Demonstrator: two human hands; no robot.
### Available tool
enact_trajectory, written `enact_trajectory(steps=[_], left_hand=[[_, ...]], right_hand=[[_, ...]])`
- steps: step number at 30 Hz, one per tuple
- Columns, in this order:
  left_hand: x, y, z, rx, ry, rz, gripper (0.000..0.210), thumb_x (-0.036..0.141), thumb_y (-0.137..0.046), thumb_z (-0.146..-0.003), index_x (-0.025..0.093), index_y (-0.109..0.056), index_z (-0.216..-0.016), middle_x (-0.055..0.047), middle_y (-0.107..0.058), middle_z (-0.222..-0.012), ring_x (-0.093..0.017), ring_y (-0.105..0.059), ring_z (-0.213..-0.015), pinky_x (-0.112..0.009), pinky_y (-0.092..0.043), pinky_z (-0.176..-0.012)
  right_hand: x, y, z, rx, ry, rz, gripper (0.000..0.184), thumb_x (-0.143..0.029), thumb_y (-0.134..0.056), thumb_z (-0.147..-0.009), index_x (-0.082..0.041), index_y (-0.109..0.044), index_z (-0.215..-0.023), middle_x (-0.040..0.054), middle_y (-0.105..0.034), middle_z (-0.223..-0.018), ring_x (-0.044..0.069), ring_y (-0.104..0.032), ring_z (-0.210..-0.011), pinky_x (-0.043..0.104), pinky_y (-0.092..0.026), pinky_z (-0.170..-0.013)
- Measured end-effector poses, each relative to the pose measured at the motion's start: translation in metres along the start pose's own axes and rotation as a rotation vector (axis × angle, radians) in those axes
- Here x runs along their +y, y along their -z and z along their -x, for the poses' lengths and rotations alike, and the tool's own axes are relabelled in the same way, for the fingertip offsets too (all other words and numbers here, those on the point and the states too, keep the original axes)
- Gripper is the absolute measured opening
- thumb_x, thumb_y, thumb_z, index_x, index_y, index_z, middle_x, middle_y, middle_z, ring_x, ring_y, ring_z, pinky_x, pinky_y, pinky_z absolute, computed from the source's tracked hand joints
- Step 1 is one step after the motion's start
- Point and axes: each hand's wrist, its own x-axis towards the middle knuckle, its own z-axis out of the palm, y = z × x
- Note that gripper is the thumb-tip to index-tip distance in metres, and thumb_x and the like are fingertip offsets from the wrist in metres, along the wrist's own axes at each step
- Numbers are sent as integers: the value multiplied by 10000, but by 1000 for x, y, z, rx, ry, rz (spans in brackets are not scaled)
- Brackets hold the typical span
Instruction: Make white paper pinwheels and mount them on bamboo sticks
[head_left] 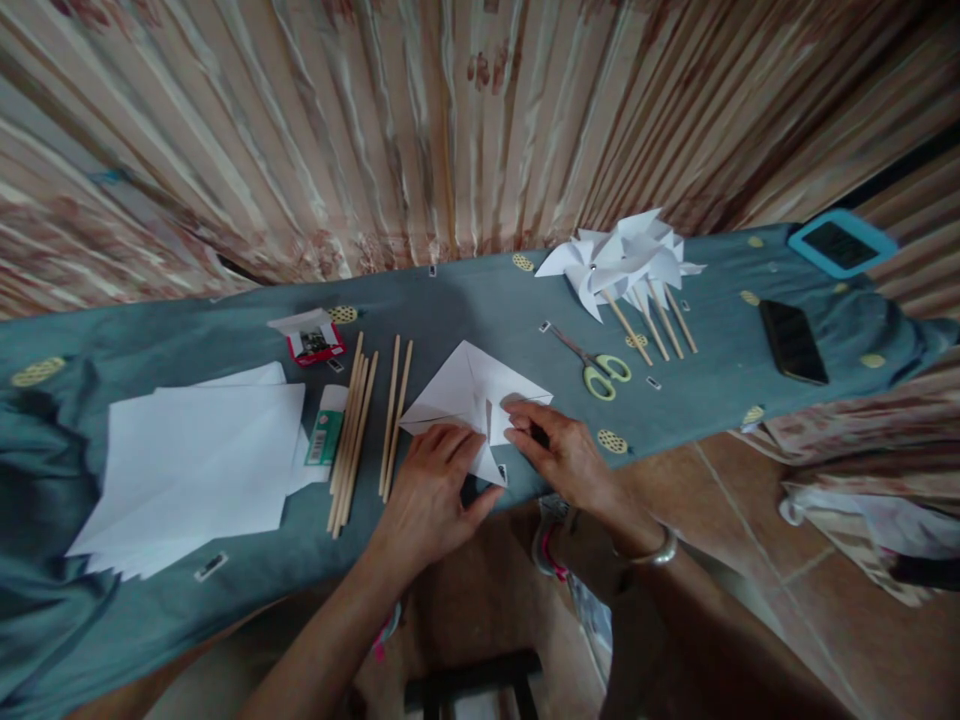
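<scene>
A white sheet of paper (459, 385), cut and creased, lies near the front edge of the cloth-covered table. My left hand (429, 490) rests its bent fingers on the sheet's lower left part, holding it, and the thumb is at the lower tip. On the other side, my right hand (561, 450) pinches a cut flap of the same sheet between thumb and fingers. Two loose wooden sticks (396, 420) lie just left of the paper. Scissors with green handles (598, 375) lie beyond my right hand, blades pointing up and left.
Several finished paper pinwheels (622, 262) lie at the back right. A phone (793, 342) and a blue-framed tablet (844, 243) are farther right. To the left are more sticks (352, 440), a glue stick (325, 430), a small red box (315, 342) and stacked white paper (202, 460).
</scene>
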Motion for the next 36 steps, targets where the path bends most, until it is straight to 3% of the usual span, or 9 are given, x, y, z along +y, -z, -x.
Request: enact_trajectory(steps=[3,6,14,24,36], left_hand=[[2,-1,0,-4,14,-19,561,368,-667,-791,111,-492,-1258,-174,-611,-1193,-331,-554,-1073,-509,-467,-914],[4,-1,1,-32,21,-25,567,348,-663,-789,138,-464,-1277,-162,-595,-1226,-329,-550,-1092,-508,-458,-920],[10,-4,3,-71,-11,26,576,296,-663,-788,119,-451,-1293,-159,-582,-1228,-318,-514,-1119,-498,-431,-941],[11,-8,9,-32,9,173,637,269,-672,-786,141,-380,-1338,-151,-550,-1244,-295,-467,-1148,-485,-416,-971],[8,-11,12,9,38,280,602,274,-666,-803,199,-368,-1321,-134,-521,-1271,-281,-455,-1184,-476,-413,-983]], right_hand=[[-2,-1,0,6,-12,35,205,-266,-596,-867,-218,-678,-1049,24,-690,-835,187,-645,-783,320,-511,-774],[-4,-1,-1,-7,40,60,135,-246,-585,-884,-212,-702,-944,27,-712,-873,182,-657,-818,316,-511,-806],[-9,-3,0,38,93,79,164,-202,-588,-889,-197,-725,-978,56,-746,-974,206,-687,-918,359,-525,-869],[5,5,6,-41,-19,-174,166,-241,-636,-852,-271,-748,-972,12,-754,-935,183,-696,-870,343,-551,-801],[6,3,6,-73,-97,-207,219,-264,-656,-828,-252,-714,-1039,16,-750,-969,178,-698,-875,333,-556,-807]])
